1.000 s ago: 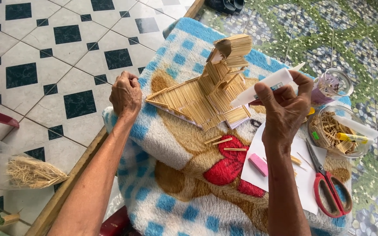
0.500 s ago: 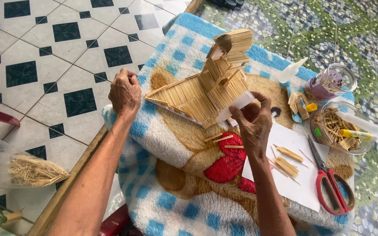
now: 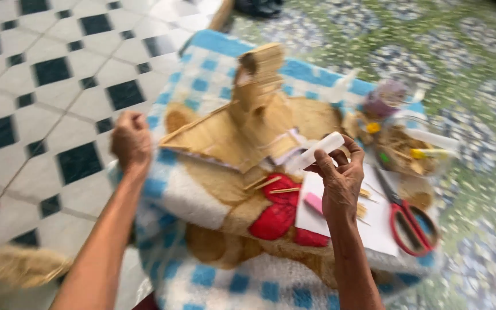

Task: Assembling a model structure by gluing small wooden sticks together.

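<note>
My right hand (image 3: 340,183) pinches one white glue bottle (image 3: 316,152), nozzle touching the one stick house (image 3: 242,129) just beyond. My left hand (image 3: 130,140) closes on the house's edge. One pair of red scissors (image 3: 411,221) lies right; three loose sticks (image 3: 268,185) between.

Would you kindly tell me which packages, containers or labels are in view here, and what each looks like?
White squeeze bottle: slim, plain, held in the right hand beside the stick house.
Clear jar: far right on the blanket, purplish inside, blurred.
Clear container: right edge, holding sticks.
No labels or screens can be made out.
</note>
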